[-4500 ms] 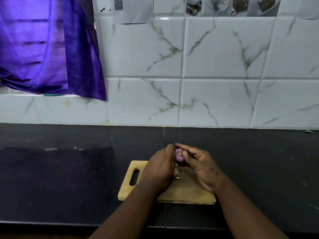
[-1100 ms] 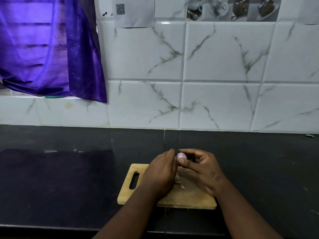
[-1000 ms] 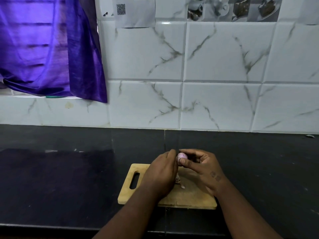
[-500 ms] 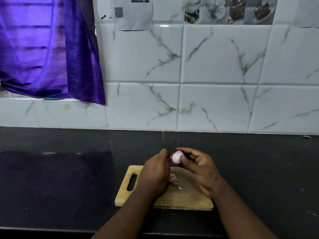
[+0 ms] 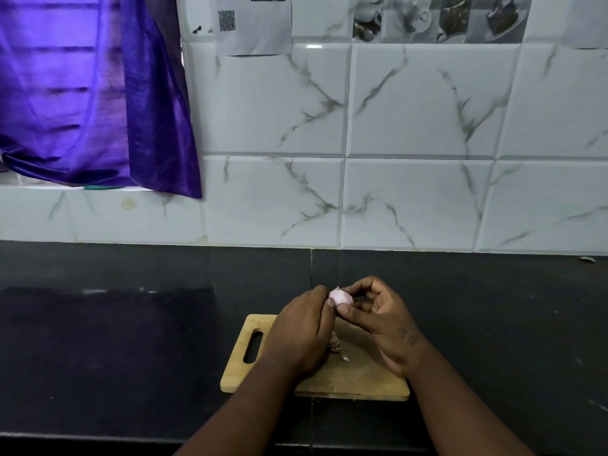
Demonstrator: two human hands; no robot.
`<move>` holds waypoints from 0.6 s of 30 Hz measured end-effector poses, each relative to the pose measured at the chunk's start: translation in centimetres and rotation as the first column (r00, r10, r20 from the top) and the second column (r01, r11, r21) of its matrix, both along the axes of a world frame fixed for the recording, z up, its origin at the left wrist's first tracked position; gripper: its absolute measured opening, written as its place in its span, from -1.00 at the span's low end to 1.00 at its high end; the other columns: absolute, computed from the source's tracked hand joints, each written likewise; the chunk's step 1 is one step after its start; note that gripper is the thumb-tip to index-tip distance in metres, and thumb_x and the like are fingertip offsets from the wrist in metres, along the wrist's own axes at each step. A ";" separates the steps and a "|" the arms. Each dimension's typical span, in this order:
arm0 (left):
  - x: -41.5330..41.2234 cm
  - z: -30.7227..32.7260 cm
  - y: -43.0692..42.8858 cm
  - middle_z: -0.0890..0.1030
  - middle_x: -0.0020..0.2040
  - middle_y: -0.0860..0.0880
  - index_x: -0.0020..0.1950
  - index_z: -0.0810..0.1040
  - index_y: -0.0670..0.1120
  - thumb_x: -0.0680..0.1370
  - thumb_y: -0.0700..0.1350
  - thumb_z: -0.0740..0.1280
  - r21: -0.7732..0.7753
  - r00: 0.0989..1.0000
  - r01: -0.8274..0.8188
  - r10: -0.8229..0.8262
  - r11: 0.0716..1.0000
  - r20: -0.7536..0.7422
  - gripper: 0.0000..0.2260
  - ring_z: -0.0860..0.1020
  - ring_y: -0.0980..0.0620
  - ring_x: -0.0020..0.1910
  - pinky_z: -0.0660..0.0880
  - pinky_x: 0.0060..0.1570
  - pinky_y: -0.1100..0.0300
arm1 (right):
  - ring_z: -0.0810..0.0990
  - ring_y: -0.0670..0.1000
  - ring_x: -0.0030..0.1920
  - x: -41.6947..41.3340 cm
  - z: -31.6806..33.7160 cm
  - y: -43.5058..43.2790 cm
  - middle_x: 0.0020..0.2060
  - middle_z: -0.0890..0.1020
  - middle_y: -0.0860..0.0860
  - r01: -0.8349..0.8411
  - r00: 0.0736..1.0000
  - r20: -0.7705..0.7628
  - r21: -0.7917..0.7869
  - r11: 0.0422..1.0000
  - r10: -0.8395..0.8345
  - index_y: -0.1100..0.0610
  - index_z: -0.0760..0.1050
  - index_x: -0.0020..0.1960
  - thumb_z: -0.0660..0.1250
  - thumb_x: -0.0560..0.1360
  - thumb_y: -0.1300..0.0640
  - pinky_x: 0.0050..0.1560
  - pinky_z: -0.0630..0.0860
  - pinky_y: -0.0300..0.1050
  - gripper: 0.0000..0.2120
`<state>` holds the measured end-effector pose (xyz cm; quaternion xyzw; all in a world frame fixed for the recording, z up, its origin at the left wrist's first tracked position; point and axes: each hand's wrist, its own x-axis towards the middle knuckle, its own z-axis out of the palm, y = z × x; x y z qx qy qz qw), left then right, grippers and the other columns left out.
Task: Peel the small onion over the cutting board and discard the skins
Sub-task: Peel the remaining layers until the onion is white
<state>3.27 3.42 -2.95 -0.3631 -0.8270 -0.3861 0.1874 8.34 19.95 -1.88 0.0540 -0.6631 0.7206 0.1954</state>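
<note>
A small pale pink onion is held above the far edge of the wooden cutting board. My right hand pinches it between thumb and fingers. My left hand touches its left side with the fingertips. A few bits of peeled skin lie on the board between my hands. The board has a handle slot at its left end. Part of the onion is hidden by my fingers.
The board lies on a black countertop near its front edge. A white marbled tile wall rises behind. A purple cloth hangs at the upper left. A small scrap lies at the counter's far right.
The onion looks paler and barer than 4.5 s ago. Both hands stay over the board, and the view has shifted slightly. More skin lies on the board.
</note>
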 end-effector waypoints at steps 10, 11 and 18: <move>0.2 0.2 0.0 0.47 -0.19 0.09 -0.02 0.41 0.05 0.75 -0.01 0.07 -0.061 0.999 -0.009 0.007 0.998 -0.042 -0.79 0.43 0.08 -0.19 0.29 -0.25 0.30 | 0.71 0.09 0.01 0.2 0.3 -0.1 0.00 0.71 0.21 0.051 0.998 -0.046 0.105 0.993 -0.047 0.29 0.57 0.07 0.63 0.31 0.22 0.06 0.68 -0.06 -0.60; 0.2 0.2 0.0 0.47 -0.19 0.09 -0.02 0.41 0.05 0.75 -0.01 0.08 -0.064 0.999 -0.006 0.003 0.998 -0.054 -0.80 0.43 0.08 -0.20 0.28 -0.25 0.29 | 0.71 0.08 0.00 0.2 0.3 -0.1 -0.02 0.72 0.19 0.059 0.997 -0.051 0.111 0.992 -0.053 0.28 0.58 0.07 0.63 0.32 0.22 0.06 0.68 -0.06 -0.60; 0.0 0.1 -0.1 0.51 -0.14 0.06 0.04 0.45 0.02 0.73 0.03 0.09 -0.078 0.998 -0.034 0.030 0.996 -0.049 -0.80 0.46 0.10 -0.19 0.32 -0.23 0.25 | 0.72 0.11 0.01 0.4 0.4 -0.3 -0.06 0.75 0.12 0.074 0.995 -0.075 0.130 0.989 -0.065 0.26 0.61 0.05 0.61 0.32 0.20 0.02 0.68 -0.10 -0.65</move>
